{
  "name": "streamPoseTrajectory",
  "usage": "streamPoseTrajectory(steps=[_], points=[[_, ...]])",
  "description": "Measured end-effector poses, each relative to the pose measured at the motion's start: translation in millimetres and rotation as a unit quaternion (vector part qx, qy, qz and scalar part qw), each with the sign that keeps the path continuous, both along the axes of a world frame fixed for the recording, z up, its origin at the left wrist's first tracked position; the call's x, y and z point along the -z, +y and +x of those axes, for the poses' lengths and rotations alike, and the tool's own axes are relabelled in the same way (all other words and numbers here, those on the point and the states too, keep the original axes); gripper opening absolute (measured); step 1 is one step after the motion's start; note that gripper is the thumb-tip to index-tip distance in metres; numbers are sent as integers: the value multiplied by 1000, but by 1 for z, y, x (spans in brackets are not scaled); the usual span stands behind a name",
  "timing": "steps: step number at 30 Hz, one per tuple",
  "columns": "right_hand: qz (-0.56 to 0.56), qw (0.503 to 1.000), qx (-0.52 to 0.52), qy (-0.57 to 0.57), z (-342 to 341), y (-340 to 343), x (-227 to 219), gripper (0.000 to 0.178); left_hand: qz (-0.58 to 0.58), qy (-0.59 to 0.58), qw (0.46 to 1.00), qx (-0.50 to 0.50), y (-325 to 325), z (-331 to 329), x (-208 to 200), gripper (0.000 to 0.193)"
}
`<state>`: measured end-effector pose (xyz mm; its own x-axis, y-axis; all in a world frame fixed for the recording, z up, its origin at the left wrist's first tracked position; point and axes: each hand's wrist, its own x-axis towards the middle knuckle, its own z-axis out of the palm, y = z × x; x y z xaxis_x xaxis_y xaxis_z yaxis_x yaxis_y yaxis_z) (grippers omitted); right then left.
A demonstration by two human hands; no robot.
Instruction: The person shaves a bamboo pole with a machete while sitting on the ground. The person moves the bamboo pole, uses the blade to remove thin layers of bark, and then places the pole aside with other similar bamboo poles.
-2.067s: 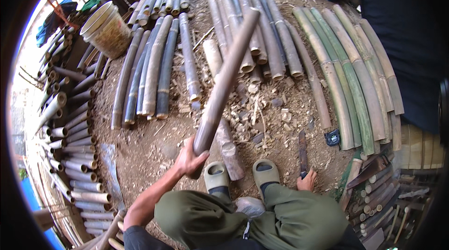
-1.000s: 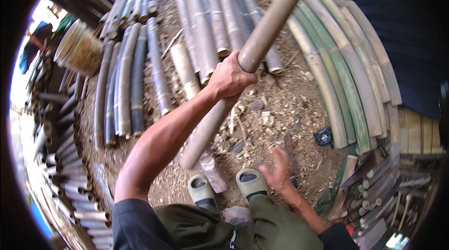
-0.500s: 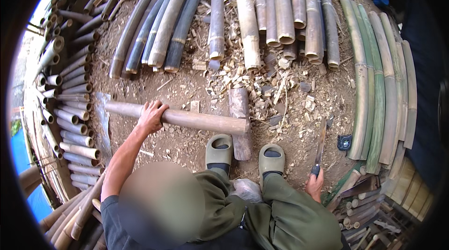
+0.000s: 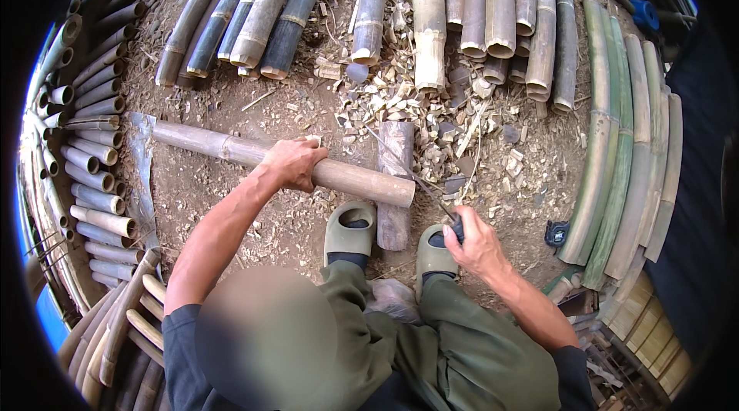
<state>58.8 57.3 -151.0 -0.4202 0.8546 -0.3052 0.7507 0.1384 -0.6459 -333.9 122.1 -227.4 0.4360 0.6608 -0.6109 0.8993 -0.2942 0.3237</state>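
Knife [image 4: 459, 228] moved lower R to ctr., R grip [image 4: 479, 243] clenched on it, L grip [image 4: 294, 165] wrapped round bamboo pole [image 4: 356, 181], ctr.-L of frame, prob. light, stiff, slickish, best held mid-length.

Dirt floor [image 4: 536, 199] was passable between right hand [image 4: 476, 244] and tape measure [image 4: 556, 234]. Bamboo pole [image 4: 362, 182] over wood block [image 4: 394, 228] barred the middle, sandals [image 4: 349, 246] just below; far bamboo row [image 4: 429, 26] and right bamboo row [image 4: 620, 149] hemmed it.

Bare left grip [image 4: 296, 165] curled, palm down | bare left forearm [image 4: 222, 232] slanting inward, I see | bare right grip [image 4: 480, 245] clenched, nearer the body | bare right forearm [image 4: 535, 302] angled inward
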Motion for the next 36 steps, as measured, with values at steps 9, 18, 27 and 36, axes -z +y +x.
streamPoseTrajectory(steps=[9,18,27,36], points=[[122,986,-42,108,-43,43,66,33,-41,42,998,-17,22,2,63,43],[25,997,-31,66,-26,49,105,35,-15,30,999,-36,12,14,104,37],[-54,998,-32,4,2,38,145,30,115,-4,993,-23,-8,22,124,44],[-29,990,-99,-95,-21,53,162,30,221,-29,974,-34,-14,-11,124,47]])
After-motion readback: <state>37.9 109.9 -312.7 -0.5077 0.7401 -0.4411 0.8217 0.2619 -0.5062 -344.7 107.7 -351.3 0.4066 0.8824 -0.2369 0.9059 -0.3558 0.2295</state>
